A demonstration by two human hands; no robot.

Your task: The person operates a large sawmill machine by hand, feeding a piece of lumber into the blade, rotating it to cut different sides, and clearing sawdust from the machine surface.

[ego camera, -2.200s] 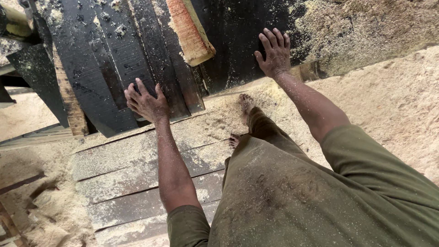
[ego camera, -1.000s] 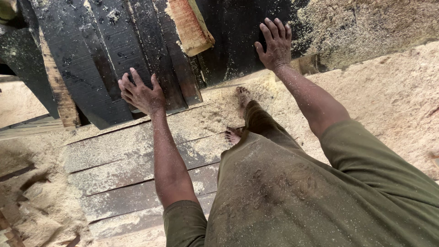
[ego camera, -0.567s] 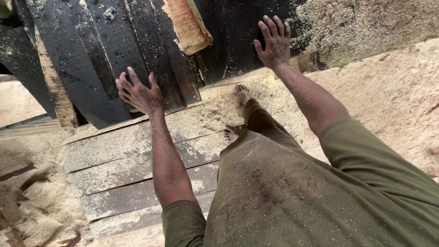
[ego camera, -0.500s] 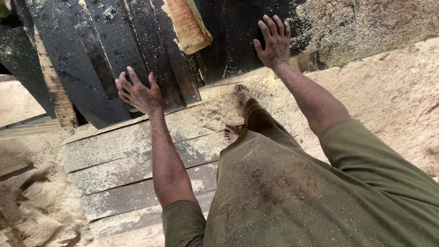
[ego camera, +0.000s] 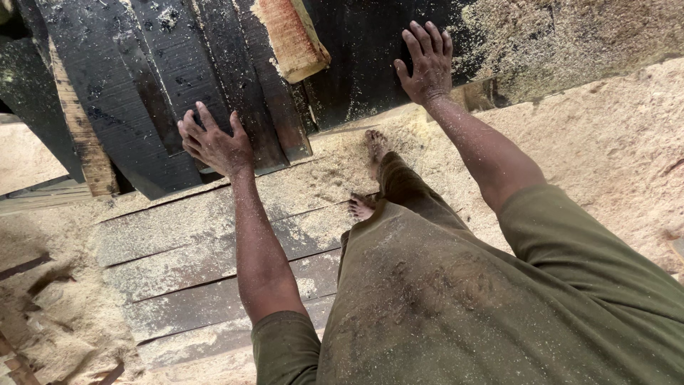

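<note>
While we lean over the stack of black planks [ego camera: 142,78], we judge it heavy and stiff: thick, long boards with a rough, tarry face dusted in sawdust, likely gritty rather than slick, and unlikely to flex or break. Left of the stack, a pale wooden strip [ego camera: 78,135] runs along its edge. Our left hand [ego camera: 214,146] lies flat with fingers spread on the near ends of the planks, gripping nothing. A safer hold, we think, would be under those near ends or along a long edge, since the broad face gives only a push. Up the stack from that hand, a pale sawn block [ego camera: 288,36] juts out. Our right hand [ego camera: 426,60], well apart from the left, presses open-palmed on the stack's dark right side. Below the stack, worn floorboards [ego camera: 178,249] and loose sawdust [ego camera: 605,135] could slide under our bare feet [ego camera: 370,171]
</note>
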